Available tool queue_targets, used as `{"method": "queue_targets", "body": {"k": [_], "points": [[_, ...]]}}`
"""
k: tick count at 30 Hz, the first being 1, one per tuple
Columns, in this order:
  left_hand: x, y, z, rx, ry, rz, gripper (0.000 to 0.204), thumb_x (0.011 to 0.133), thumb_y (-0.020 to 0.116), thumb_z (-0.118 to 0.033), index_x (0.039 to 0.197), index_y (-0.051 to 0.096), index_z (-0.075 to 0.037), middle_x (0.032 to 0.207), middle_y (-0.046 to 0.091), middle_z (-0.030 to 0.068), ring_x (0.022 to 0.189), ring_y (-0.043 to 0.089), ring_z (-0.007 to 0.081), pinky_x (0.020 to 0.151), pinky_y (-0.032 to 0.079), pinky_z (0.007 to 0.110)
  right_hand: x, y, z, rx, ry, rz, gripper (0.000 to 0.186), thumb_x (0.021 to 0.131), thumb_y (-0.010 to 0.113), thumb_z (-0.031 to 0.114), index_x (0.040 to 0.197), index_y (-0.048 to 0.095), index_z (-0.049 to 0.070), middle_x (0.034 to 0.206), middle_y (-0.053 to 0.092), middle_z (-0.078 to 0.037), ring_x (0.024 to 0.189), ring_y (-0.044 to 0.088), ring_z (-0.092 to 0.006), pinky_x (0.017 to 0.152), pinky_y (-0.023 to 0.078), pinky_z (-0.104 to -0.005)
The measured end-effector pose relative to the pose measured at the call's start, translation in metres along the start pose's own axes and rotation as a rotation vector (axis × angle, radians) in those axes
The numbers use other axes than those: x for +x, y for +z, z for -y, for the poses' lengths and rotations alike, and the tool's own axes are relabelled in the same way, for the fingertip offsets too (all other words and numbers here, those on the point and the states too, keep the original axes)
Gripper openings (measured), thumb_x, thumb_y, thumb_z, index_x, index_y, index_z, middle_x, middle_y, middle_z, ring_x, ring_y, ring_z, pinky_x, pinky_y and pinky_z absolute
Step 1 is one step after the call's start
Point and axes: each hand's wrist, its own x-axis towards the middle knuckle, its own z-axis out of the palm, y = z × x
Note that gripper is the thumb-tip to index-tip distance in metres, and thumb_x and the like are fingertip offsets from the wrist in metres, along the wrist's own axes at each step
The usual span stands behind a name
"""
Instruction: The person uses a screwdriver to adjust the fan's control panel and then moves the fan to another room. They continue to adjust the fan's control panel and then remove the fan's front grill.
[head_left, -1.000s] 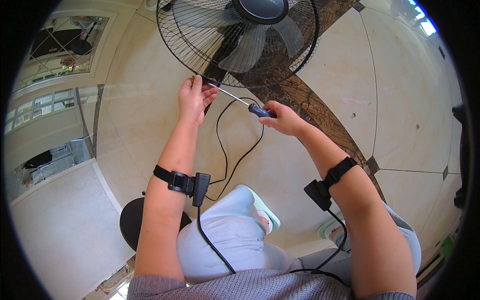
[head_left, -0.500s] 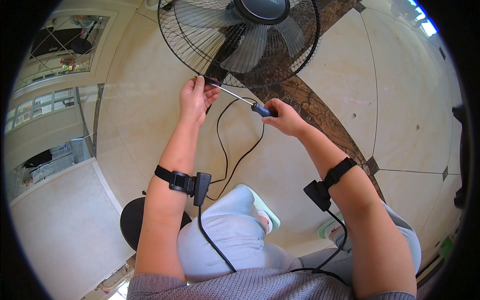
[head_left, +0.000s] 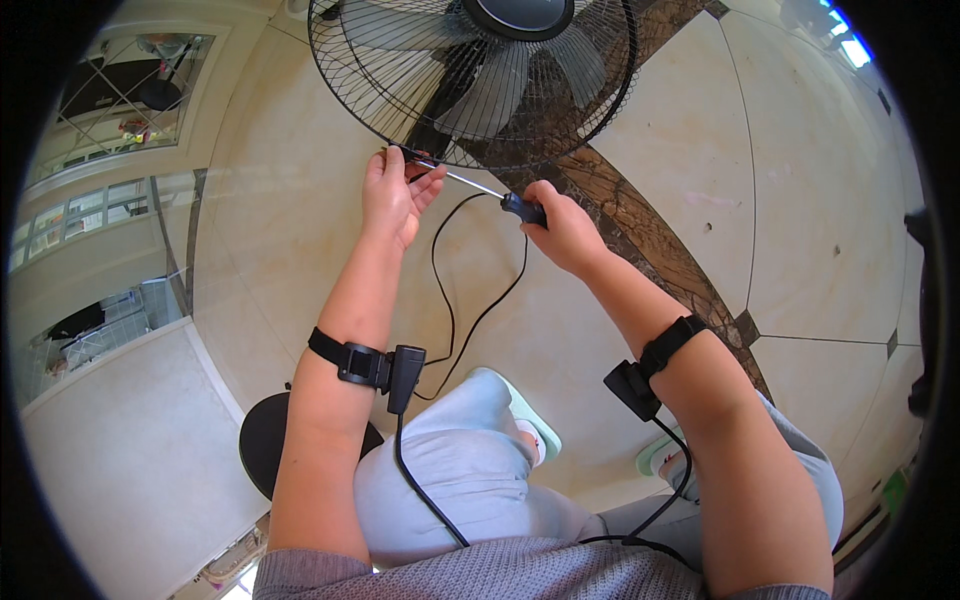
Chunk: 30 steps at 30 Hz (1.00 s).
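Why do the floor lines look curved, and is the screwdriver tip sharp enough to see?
Head view: fisheye bends the tile joints toward the rim, corners black. Light is even and soft; bright glare at the upper right. The screwdriver shaft is sharp, but its tip hides at the fan guard behind the left hand.

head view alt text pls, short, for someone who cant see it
A right hand drives a dark-handled screwdriver into the rim of a black wire fan guard, which the left hand pinches. A black cord trails across the cream tile floor.
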Motion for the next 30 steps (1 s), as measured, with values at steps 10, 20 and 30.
{"method": "queue_targets", "body": {"k": [10, 20, 30], "points": [[0.002, -0.002, 0.003, 0.019, 0.033, -0.053, 0.023, 0.093, 0.040, -0.028, 0.096, 0.039, -0.004, 0.083, 0.055, 0.0102, 0.071, 0.060, 0.0212, 0.058, 0.051, 0.028, -0.005, -0.033, -0.031, 0.706, 0.672, 0.411, 0.035, 0.087, 0.047, 0.042, 0.097, 0.052, 0.008, 0.075, 0.053, -0.002, 0.060, 0.050, -0.0099, 0.049, 0.044, -0.0232], [0.005, -0.003, 0.004, -0.026, 0.042, -0.019, 0.023, 0.092, 0.041, -0.028, 0.095, 0.040, -0.005, 0.084, 0.056, 0.0087, 0.072, 0.060, 0.0196, 0.059, 0.051, 0.027, -0.008, -0.018, -0.037, 1.108, 0.596, 0.074, 0.020, 0.087, 0.054, 0.023, 0.099, 0.053, 0.007, 0.081, 0.053, -0.002, 0.064, 0.052, -0.0096, 0.056, 0.047, -0.0204], [0.008, -0.005, 0.021, 0.059, 0.053, 0.033, 0.009, 0.083, 0.059, -0.010, 0.082, 0.051, -0.006, 0.076, 0.058, 0.0030, 0.067, 0.059, 0.0119, 0.059, 0.050, 0.023, -0.005, -0.006, -0.032, 1.344, 0.593, -0.025, 0.014, 0.087, 0.053, 0.018, 0.098, 0.048, 0.010, 0.078, 0.049, -0.002, 0.056, 0.052, -0.0129, 0.051, 0.048, -0.0232]]}}
